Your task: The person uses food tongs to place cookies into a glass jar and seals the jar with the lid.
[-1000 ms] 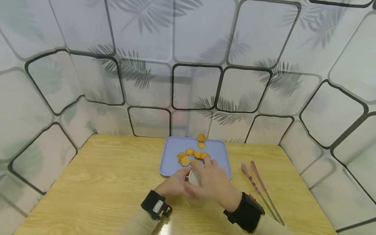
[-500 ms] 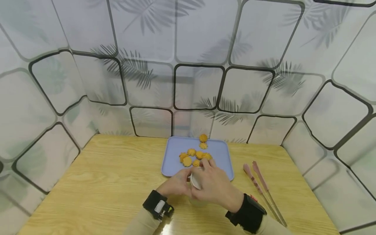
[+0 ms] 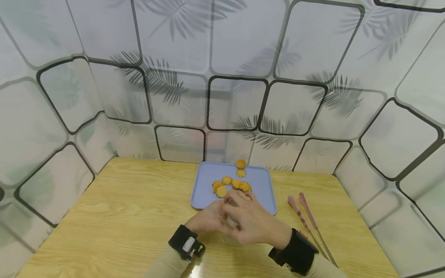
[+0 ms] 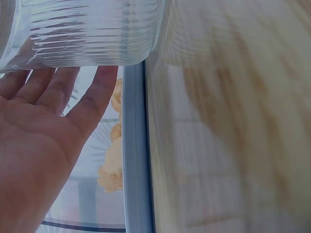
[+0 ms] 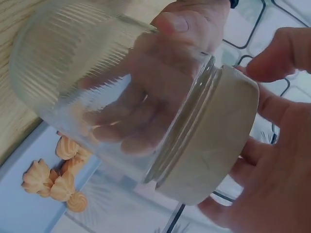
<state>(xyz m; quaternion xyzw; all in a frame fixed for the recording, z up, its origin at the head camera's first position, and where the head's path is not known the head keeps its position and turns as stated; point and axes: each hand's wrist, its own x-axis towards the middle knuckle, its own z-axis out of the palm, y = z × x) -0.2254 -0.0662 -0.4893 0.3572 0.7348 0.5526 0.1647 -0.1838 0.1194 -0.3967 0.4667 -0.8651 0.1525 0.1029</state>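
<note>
Your left hand (image 3: 206, 219) grips the jar (image 5: 60, 60) near the tray's (image 3: 261, 178) front edge, your right hand (image 3: 255, 224) holds its lid (image 5: 214, 141), with table (image 3: 132, 216) stretching wide leftward and tongs (image 3: 309, 213) rightward.

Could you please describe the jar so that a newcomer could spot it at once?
Start at the wooden table, then its blue tray. On the tray's near side, held between left hand and right hand, is the jar: the only clear ribbed glass, with a pale lid.

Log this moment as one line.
left hand: grips glass jar | right hand: grips lid | lid: at jar mouth, seal unclear | cookies: on blue tray
</note>
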